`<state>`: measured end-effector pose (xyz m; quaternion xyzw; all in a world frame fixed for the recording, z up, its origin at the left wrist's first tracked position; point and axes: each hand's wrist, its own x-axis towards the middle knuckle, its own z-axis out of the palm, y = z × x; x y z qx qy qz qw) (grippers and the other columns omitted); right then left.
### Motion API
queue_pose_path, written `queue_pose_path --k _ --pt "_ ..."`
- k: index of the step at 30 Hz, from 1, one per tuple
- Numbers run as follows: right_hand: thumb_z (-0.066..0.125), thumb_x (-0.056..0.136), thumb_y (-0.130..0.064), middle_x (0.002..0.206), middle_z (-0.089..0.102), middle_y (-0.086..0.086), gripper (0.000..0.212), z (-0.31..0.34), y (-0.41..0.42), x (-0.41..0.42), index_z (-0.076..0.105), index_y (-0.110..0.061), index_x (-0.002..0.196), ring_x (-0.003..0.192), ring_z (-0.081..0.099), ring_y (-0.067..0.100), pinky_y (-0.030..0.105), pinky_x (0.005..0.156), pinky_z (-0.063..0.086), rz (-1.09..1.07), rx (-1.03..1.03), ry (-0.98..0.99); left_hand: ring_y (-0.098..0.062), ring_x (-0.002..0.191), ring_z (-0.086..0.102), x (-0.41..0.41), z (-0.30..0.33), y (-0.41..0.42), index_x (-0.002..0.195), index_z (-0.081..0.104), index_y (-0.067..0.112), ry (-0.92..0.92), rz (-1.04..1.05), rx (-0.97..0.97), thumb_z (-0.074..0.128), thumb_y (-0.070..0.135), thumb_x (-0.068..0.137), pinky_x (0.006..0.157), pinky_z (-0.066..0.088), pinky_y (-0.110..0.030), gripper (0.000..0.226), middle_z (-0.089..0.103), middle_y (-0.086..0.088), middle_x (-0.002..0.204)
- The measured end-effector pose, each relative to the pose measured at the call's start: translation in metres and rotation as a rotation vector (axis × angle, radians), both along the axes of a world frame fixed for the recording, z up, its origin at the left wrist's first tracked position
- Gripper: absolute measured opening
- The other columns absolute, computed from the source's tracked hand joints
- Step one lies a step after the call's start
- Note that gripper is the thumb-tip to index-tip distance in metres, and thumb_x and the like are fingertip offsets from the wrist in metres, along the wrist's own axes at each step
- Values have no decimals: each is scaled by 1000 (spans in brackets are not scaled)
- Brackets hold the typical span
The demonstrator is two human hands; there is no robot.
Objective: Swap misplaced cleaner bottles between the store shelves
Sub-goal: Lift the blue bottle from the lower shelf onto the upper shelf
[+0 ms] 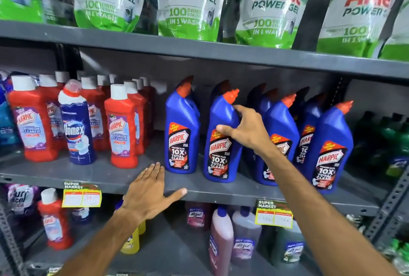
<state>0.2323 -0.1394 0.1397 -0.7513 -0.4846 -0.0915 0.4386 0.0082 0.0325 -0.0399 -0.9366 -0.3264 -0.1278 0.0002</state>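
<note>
Five Ariel Power Gel pouches face front along the top shelf, with another partly hidden behind at the left. On the middle shelf, four blue Harpic bottles stand in the near row, with more behind that cannot be counted. Left of them stands one Domex bottle among at least ten red Harpic bathroom cleaner bottles. Two yellow price tags hang on the shelf edge. Two hands are in view.

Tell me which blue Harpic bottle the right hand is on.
The second from the left in the front row. The right hand wraps its neck and shoulder; the other blue Harpic bottles stand untouched beside it.
</note>
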Motion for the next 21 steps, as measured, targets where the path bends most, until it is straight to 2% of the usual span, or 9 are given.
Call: queue_pose_path --k 4,7,9,12,15,18,21 --pt "93 74 -37 113 78 -8 61 -6 6 8 69 -18 127 104 73 11 24 91 57 36 8 45 -23 161 14 0 1 -2 165 14 6 14 6 -9 9 102 78 130 10 -36 130 15 -13 175" --pt "93 69 -44 127 74 -6 82 -20 11 13 60 -20 141 115 71 10 37 102 57 59 63 103 -22 161 13 0 0 -1 165 14 7 18 14 -13 8 103 77 130 11 -36 131 15 -12 175" --pt "95 67 -45 131 71 -8 89 -31 10 15 54 -24 144 117 69 8 37 104 56 81 96 156 -22 161 14 1 0 -1 165 14 7 15 21 -10 8 103 76 130 11 -36 131 15 -12 175" --pt "100 64 -38 129 71 -11 90 -58 0 17 51 -31 140 115 71 7 37 98 59 125 130 320 -22 161 15 1 0 -1 165 14 8 12 27 3 10 103 77 128 11 -35 130 16 -11 175" --pt "102 62 -21 125 75 -4 87 -100 -8 20 54 -24 134 113 74 11 42 98 61 167 93 492 -22 161 14 0 0 -1 165 14 8 10 28 6 10 103 77 128 11 -35 130 15 -11 175" --pt "103 60 -18 123 76 -5 89 -131 -13 21 56 -22 135 112 74 8 31 97 60 167 -14 546 -21 161 14 1 -2 0 166 14 8 5 29 6 9 103 76 128 11 -35 131 16 -10 175" --pt "102 62 -20 120 78 -7 81 -139 -12 25 61 -23 132 108 74 6 27 94 61 154 -33 548 -21 161 14 1 -2 0 166 14 8 6 31 9 7 104 75 128 10 -35 132 15 -10 175"
